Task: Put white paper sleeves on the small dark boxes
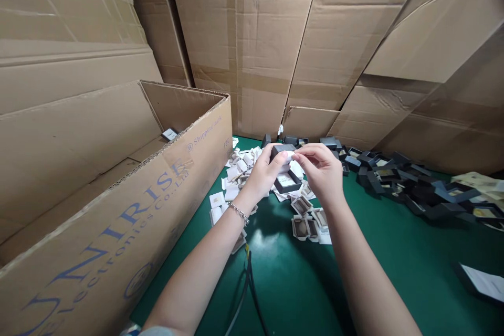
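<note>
My left hand [264, 170] and my right hand [321, 170] meet over the green table [299, 283], both closed on a small black box [282, 151] with a white piece at its top edge. Just below it sits an open black box [287, 182] with a pale insert, between my two hands. A silver bracelet circles my left wrist. White and beige card inserts [240, 168] lie scattered under and left of my hands.
A long open carton [118, 231] printed with blue letters stands at the left, with one small box inside. A heap of black boxes [394, 173] spreads to the right. Tall cardboard sheets wall the back. A black cable [246, 289] crosses the near table.
</note>
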Motion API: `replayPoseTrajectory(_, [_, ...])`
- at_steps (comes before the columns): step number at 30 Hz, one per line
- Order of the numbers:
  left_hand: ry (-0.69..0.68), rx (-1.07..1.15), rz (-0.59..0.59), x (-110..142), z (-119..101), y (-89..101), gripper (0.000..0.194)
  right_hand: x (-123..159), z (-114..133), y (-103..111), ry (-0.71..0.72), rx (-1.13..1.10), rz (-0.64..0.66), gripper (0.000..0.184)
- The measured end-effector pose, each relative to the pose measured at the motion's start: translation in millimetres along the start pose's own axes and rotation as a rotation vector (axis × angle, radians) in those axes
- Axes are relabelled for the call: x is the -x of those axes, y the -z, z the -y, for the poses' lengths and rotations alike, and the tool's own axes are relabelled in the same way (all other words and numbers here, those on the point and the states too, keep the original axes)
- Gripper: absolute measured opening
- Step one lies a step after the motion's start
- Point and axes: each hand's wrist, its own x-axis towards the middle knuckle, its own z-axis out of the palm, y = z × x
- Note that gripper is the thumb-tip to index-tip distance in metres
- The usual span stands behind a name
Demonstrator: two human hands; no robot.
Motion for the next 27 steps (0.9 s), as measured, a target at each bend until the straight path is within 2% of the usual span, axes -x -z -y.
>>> replayPoseTrajectory(7, [0.015,0.062,0.041,1.3,-0.4,0.9,0.033,0.3,-0.3,-3.3,-0.287,-0.318,0.029,0.024])
replayPoseTrajectory(10, [0.035,0.111,0.064,1.2,5.1,2.1,0.043,0.4,0.2,-3.1,-0.358,-0.318,0.121,0.039])
replayPoseTrajectory(14, [0.087,0.11,0.098,2.2,7.7,5.2,0.055,0.2,4.4,-0.8,-0.471,-0.326,0.258,0.047])
replayPoseTrajectory(18, [0.1,-0.083,0.192,3.8,1.0,9.4,0.053,-0.7,5.2,0.4,-0.534,-0.443,0.273,0.045])
replayPoseTrajectory(22, [-0.015,-0.418,0.128,2.1,-2.4,13.8,0.042,-2.1,2.1,0.3,-0.575,-0.531,0.272,0.042])
replayPoseTrajectory(24, [-0.054,-0.457,0.091,0.7,-1.8,15.9,0.038,-2.6,1.0,0.7,-0.58,-0.545,0.278,0.042])
replayPoseTrajectory(27, [-0.075,-0.41,0.097,-0.9,-1.4,18.7,0.035,-2.4,0.6,1.5,-0.582,-0.548,0.297,0.04])
